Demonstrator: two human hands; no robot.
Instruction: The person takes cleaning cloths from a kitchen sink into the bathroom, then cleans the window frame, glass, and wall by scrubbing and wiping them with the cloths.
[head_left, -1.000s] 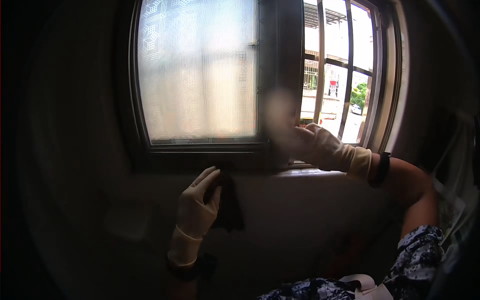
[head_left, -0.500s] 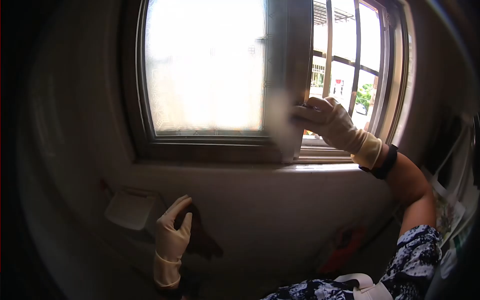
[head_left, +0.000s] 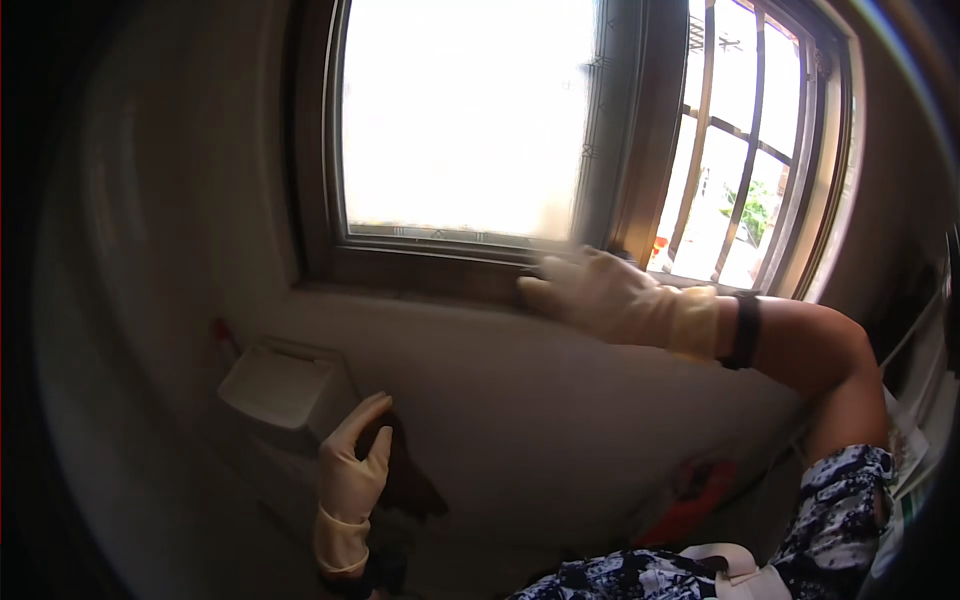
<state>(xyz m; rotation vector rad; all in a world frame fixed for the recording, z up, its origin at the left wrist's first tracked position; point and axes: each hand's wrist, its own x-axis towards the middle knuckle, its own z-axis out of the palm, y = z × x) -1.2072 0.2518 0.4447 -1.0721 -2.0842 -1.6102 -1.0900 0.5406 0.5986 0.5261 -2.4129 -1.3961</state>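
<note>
My right hand, in a cream rubber glove, is at the lower rail of the sliding window sash, near its right corner. Its fingers are bent and smeared by motion. Something dark shows at the fingers, too blurred to name. Frosted glass fills the sash above. My left hand, gloved the same way, hangs low on the left with fingers raised and thumb apart, nothing visible between them. Just behind it is a dark reddish-brown shape that I cannot identify.
A pale lidded box is at the wall left of my left hand. Metal bars cross the window's right opening. A red object lies low in shadow. Bags or papers crowd the right side.
My right hand has moved down and left from the sash's side frame to its lower rail. The view has shifted, and the window appears further right. My left hand keeps its pose.
</note>
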